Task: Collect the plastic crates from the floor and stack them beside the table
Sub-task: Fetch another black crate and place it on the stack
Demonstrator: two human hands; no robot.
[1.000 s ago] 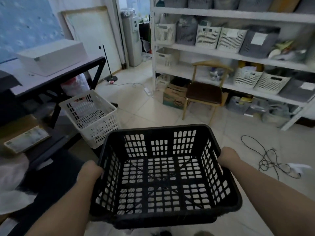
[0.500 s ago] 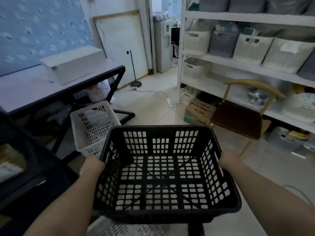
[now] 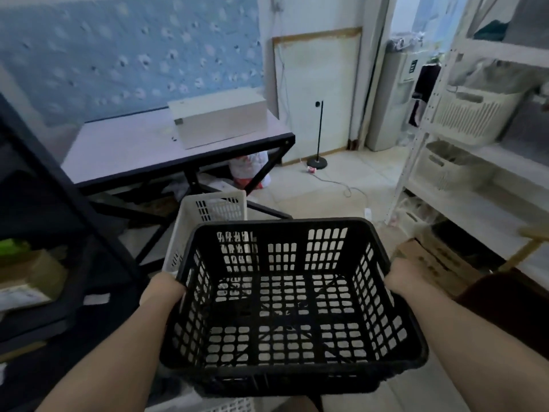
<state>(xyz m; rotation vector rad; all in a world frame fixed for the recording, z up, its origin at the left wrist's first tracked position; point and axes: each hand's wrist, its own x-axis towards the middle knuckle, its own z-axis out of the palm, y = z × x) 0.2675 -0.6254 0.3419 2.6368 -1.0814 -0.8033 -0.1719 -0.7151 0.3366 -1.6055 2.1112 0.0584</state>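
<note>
I carry a black plastic crate (image 3: 285,304) in front of me, lifted off the floor and empty. My left hand (image 3: 165,288) grips its left side and my right hand (image 3: 401,278) grips its right side; the fingers are hidden behind the walls. A white plastic crate (image 3: 208,212) stands on the floor beside the black-framed table (image 3: 166,156), just beyond the black crate's far left corner and partly hidden by it. The edge of another white crate (image 3: 234,405) shows at the bottom of the view below the black one.
A white box (image 3: 219,117) lies on the table. White shelves (image 3: 481,185) with baskets line the right side, a cardboard box (image 3: 427,260) and a chair (image 3: 511,295) below them. A black stand (image 3: 317,162) and a cable lie on the tiled floor ahead. A dark rack (image 3: 59,233) is at left.
My view has turned left and moved closer to the table. The black crate, held in both hands, now overlaps the white crate by the table.
</note>
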